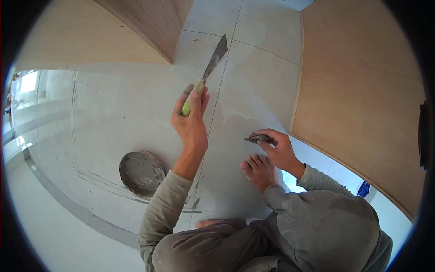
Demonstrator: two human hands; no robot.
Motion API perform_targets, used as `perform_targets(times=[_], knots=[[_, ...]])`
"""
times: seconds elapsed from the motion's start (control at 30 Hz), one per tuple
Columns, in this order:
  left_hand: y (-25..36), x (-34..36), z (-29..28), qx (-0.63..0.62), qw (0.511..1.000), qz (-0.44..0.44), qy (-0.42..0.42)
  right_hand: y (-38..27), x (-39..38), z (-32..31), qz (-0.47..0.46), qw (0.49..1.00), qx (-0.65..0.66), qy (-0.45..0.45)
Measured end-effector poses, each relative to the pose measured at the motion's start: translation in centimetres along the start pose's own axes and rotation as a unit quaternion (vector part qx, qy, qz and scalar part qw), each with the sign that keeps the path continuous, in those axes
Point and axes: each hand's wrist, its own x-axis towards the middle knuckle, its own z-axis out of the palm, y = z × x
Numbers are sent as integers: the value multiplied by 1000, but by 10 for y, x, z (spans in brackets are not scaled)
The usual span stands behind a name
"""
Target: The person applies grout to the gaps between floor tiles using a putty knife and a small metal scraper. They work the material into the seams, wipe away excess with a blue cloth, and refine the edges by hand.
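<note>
Pale tiled floor (136,99) underneath everything, joints crossing near the top of the view, glare at far left. Big wooden panel (358,72) along the right; wooden cabinet (95,41) juts in at upper left. Person low between them, knees bent in grey trousers (331,226), one bare foot (260,172) flat on the tile, presumably for steadiness.

Round tub (124,179) on the floor, left of the left forearm, grey paste (144,170) inside and up the wall. Placed there, I judge, to be within easy reach of that arm. Dark smears on the tile close by.

Putty knife (205,80) raised over the floor, well apart from the tub. Blade greyed, tip toward the top of the view; likely angled so the coated end stays off sleeve and skin. Left hand (191,121): fingers curled in around the greenish handle, no wide gap.

Right hand (282,149) above and just beyond the toes: thumb and fingers nearly together, pinching a small flat dark piece (250,138). Edge grip probably leaves its thin end free. Exact kind: cannot tell.
</note>
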Motion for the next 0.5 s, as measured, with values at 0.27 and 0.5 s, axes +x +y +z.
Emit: perform_targets(times=[0.27, 0.5], knots=[[-29, 34, 32, 2, 999, 33, -13, 0, 1, -13, 23, 999, -8, 24], [-24, 15, 22, 313, 949, -16, -44, 0, 0, -10, 31, 999, -2, 32]])
